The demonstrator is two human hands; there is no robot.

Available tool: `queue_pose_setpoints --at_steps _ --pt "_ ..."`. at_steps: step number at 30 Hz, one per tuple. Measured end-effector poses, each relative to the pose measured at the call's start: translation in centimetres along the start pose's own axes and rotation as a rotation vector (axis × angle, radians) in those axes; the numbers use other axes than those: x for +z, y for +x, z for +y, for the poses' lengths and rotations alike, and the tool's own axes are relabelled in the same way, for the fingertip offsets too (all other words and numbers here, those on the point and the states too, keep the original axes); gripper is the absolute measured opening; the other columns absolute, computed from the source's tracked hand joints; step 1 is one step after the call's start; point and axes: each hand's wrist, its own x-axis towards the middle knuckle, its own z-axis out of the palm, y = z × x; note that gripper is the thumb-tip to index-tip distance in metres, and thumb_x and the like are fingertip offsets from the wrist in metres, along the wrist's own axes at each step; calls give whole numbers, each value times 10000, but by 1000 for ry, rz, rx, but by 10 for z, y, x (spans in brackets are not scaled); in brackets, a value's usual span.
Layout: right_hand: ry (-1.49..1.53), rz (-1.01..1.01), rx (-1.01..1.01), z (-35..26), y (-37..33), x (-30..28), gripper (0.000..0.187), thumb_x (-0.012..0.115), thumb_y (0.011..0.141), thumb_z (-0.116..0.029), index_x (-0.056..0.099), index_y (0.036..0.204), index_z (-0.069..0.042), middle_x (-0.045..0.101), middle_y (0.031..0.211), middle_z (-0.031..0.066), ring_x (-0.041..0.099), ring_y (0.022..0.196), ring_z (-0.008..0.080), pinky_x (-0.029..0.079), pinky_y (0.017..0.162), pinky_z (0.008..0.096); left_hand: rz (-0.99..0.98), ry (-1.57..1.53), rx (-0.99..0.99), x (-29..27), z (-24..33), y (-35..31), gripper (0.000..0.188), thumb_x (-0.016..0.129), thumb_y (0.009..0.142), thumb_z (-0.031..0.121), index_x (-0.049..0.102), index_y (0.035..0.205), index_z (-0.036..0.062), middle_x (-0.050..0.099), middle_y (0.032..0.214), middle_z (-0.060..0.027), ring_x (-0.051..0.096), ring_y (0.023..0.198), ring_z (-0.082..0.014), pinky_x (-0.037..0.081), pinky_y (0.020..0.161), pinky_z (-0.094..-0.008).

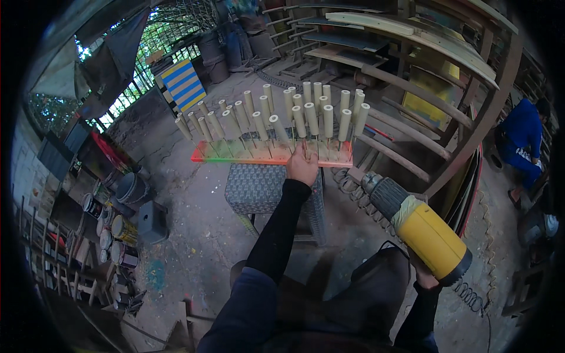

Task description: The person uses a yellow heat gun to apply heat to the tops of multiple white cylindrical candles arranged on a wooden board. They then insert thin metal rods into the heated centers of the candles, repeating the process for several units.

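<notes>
A long board (223, 154), orange and green with paint, lies on a grey woven-pattern stool (253, 185). Thin rods rise from it, each topped with a pale hollow cylinder (279, 127); several stand in uneven rows, some tilted. My left hand (303, 166) reaches over the board's near edge, its fingers closed around the lower part of one thin rod (304, 143). On the right, my right hand (425, 275) grips a yellow hand-held tool (432, 238) with a black end and a dark front, pointing toward the board. Its handle and most of my right fingers are hidden underneath.
A wooden rack (471, 117) holding boards fills the right, with a coiled hose (365, 200) on the floor beside it. Paint cans (123, 229) and a grey stool (154, 222) stand left. A blue-and-yellow striped panel (183, 84) leans behind. Far right, a person in blue (522, 138) sits.
</notes>
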Motion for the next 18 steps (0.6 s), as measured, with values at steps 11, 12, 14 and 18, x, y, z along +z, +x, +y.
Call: queue_pose_setpoints --at_steps 11,12,14,18 --pt "61 21 -46 10 -9 6 449 702 799 -206 554 1202 -76 592 1173 91 558 1083 225 430 910 315 118 101 -61 3 19 3 377 593 797 201 588 1110 -8 639 954 -237 611 929 -380 483 815 -412" --pt "61 20 -53 11 -9 7 452 701 801 -208 551 1206 -76 590 1176 91 556 1086 225 428 913 315 112 100 -70 2 21 4 382 599 794 207 589 1110 -8 641 955 -234 616 922 -375 485 813 -411" --pt "66 22 -64 13 -11 11 457 699 804 -211 546 1213 -76 586 1182 91 553 1092 224 425 917 313 110 83 -80 2 24 6 395 607 789 217 591 1114 -7 643 960 -230 621 918 -368 486 812 -410" --pt "19 12 -127 18 -11 23 469 695 810 -217 534 1226 -75 579 1194 91 546 1104 223 420 926 310 136 25 -83 7 19 5 414 617 784 223 588 1129 -4 645 968 -228 623 926 -363 485 820 -408"
